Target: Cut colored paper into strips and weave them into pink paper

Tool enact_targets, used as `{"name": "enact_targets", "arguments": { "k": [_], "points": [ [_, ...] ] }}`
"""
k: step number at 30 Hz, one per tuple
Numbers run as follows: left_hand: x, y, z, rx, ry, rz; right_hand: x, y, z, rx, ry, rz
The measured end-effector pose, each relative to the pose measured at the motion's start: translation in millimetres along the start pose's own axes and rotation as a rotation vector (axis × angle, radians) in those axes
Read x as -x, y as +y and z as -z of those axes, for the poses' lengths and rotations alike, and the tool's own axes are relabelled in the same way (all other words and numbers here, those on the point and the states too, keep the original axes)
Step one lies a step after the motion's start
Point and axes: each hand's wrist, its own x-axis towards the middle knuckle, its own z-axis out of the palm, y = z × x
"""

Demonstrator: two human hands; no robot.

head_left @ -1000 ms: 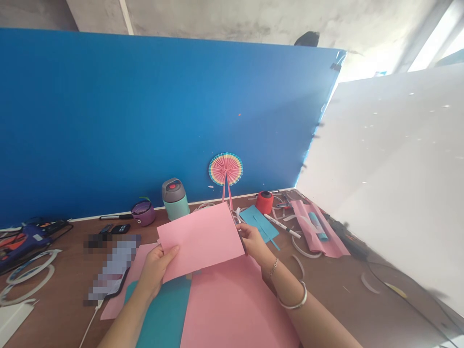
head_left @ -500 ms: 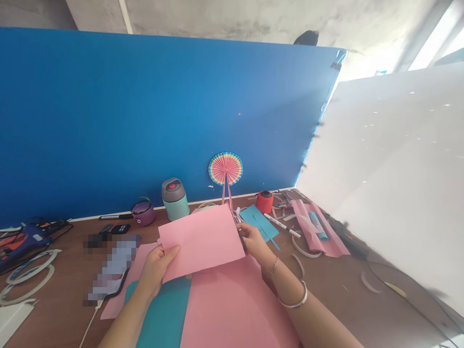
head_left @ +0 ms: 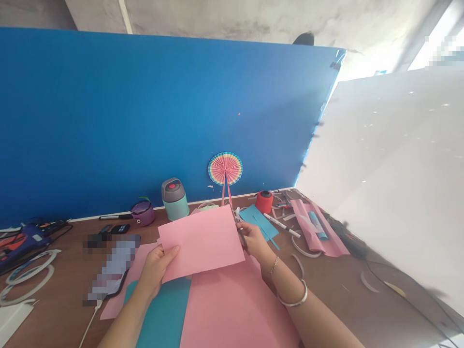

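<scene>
My left hand [head_left: 159, 267] grips the left edge of a pink paper sheet [head_left: 203, 241], thumb on top and fingers underneath. At the sheet's right edge, my right hand [head_left: 253, 241] is closed on a pair of dark-handled scissors [head_left: 241, 237]. Their blades run along that edge and are mostly hidden by the paper. Below the raised sheet lie a larger pink sheet [head_left: 232, 309] and a teal sheet [head_left: 165, 314]. Another pink sheet [head_left: 119, 299] shows under my left forearm.
Behind the sheet stand a round paper fan [head_left: 225, 169], a mint-green jar [head_left: 176, 205] and a red container [head_left: 264, 202]. Blue paper [head_left: 259, 222], a white marker [head_left: 282, 225] and a glue stick [head_left: 318, 225] lie rightward. A phone [head_left: 114, 270] and a glue gun [head_left: 27, 244] lie left.
The scissors have shifted slightly in my right hand, their handles opening a little at the paper's right edge. My left hand and the sheet stay almost in place.
</scene>
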Motion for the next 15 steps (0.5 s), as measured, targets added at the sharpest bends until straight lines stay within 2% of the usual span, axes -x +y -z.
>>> {"name": "enact_targets", "arguments": {
  "k": [4,10,13,15],
  "points": [
    [0,1,1,0.004,0.001,-0.001,4,-10,4,-0.046,0.043,0.039],
    [0,2,3,-0.012,-0.077,0.093,9,-18,5,-0.084,-0.005,0.046],
    [1,2,5,0.124,-0.086,0.084,8,-11,2,-0.097,0.007,0.060],
    [2,3,5,0.292,-0.161,0.015,6,-7,0,-0.142,0.065,0.112]
  ]
}}
